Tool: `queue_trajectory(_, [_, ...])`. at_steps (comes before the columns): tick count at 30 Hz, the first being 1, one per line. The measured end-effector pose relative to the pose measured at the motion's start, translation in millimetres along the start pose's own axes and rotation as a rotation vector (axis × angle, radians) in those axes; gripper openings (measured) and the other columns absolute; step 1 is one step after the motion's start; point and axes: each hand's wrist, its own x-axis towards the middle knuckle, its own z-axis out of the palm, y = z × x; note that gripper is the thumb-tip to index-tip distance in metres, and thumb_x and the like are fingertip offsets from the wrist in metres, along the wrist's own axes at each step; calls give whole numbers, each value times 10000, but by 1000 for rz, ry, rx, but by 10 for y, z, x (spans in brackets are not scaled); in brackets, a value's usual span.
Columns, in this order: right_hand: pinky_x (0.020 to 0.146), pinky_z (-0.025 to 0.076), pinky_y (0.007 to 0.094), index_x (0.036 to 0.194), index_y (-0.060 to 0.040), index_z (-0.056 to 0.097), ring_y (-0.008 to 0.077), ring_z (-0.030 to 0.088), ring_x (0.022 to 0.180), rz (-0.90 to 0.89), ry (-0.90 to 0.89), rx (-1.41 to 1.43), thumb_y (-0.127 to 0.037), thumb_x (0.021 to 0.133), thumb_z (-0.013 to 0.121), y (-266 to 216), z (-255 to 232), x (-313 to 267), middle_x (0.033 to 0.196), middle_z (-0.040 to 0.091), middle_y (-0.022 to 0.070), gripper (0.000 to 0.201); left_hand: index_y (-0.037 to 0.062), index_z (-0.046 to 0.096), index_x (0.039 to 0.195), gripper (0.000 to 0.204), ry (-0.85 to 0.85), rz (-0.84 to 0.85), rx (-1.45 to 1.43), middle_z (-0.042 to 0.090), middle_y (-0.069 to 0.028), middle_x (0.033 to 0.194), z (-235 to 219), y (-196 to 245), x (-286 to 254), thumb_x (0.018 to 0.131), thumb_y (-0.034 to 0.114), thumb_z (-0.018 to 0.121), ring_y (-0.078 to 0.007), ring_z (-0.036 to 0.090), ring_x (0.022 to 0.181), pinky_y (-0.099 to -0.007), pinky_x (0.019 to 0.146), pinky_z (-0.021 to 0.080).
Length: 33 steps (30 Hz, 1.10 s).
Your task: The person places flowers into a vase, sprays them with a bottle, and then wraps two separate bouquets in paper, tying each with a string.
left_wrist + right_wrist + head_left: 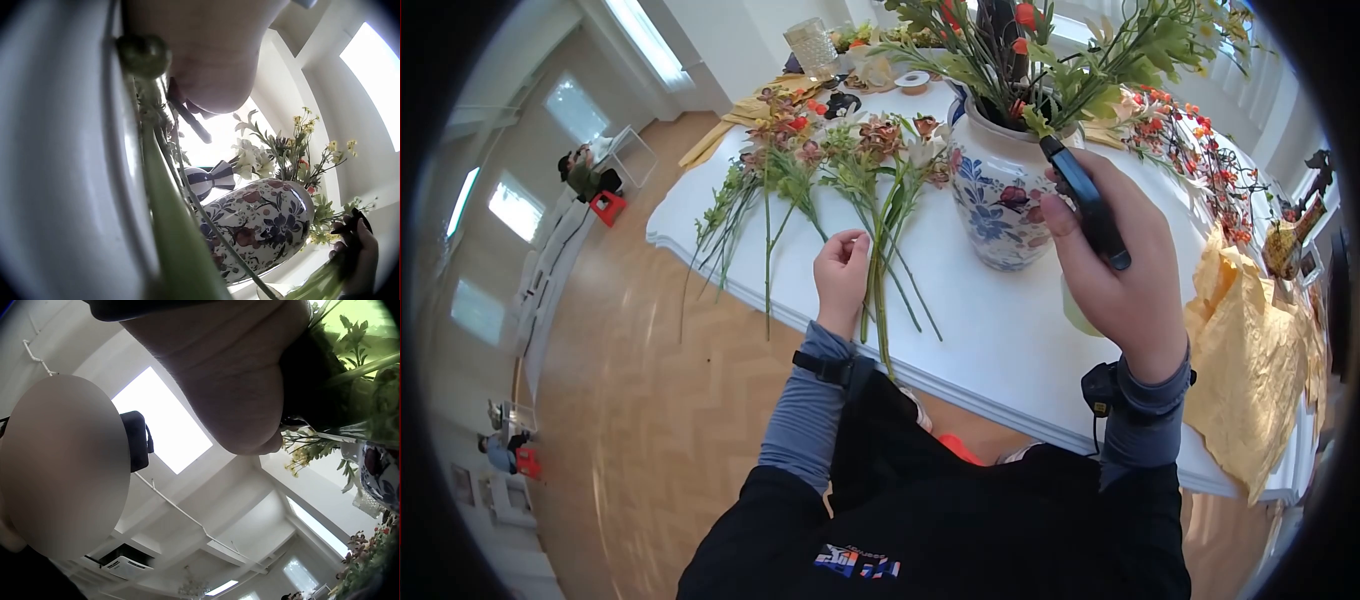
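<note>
My right hand (1135, 270) grips a spray bottle by its black trigger head (1088, 205). Below the palm, its translucent green body (1080, 312) partly shows; in the right wrist view the green bottle (356, 356) sits close beside the hand. The nozzle is level with the mouth of a flower-painted vase (1005, 205), which stands upright with leafy stems and orange blooms (1025, 18) rising from it. My left hand (840, 280) lies with fingers loosely curled beside a bundle of green flower stems (880, 300) on the white table. No held thing shows in it.
Cut flowers (775, 165) lie across the left of the white table (990, 340). Behind them are a glass (810, 48) and a tape roll (913, 82). Red-berried branches (1200, 140) and gold paper (1250, 360) occupy the right. Seated people are far left.
</note>
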Motion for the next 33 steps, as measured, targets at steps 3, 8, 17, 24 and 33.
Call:
queue_trajectory(3, [611, 464, 374, 1141, -28, 663, 289, 615, 668, 29, -15, 21, -150, 921, 732, -26, -24, 0, 826, 649, 135, 261, -10, 690, 1106, 171, 176, 49, 31, 670, -6, 911, -72, 50, 3, 989, 116, 691, -81, 593, 814, -238, 726, 473])
queue_trajectory(8, [613, 466, 380, 1137, -29, 662, 297, 617, 672, 20, -7, 14, -141, 917, 732, -34, -74, 7, 822, 647, 136, 257, 5, 639, 1198, 300, 404, 208, 510, 679, -113, 1091, -673, 20, 157, 938, 138, 706, -233, 638, 1028, -384, 941, 486])
queue_trajectory(17, [651, 494, 407, 1141, -16, 659, 367, 646, 724, -35, 7, 41, -118, 912, 716, -68, -125, 16, 892, 683, 173, 257, -32, 638, 1267, 395, 63, -392, 647, 721, -156, 1053, -1624, -139, 680, 993, 252, 634, -250, 681, 1008, -372, 887, 520])
queue_trajectory(24, [698, 503, 423, 1154, -27, 663, 368, 655, 761, -5, -37, 1, -128, 900, 713, -127, -146, 9, 918, 690, 172, 278, -35, 674, 1194, 325, 249, 81, 523, 677, -34, 930, -1332, 442, 892, 1075, 239, 547, -94, 572, 796, -276, 726, 466])
queue_trajectory(33, [691, 499, 426, 1151, -32, 664, 367, 650, 750, 13, -49, 0, -141, 908, 707, -142, -188, 7, 897, 686, 164, 270, 10, 634, 1245, 275, 291, 362, 91, 484, 63, 724, -824, 1455, 926, 1109, 207, 498, -22, 415, 578, -222, 516, 331])
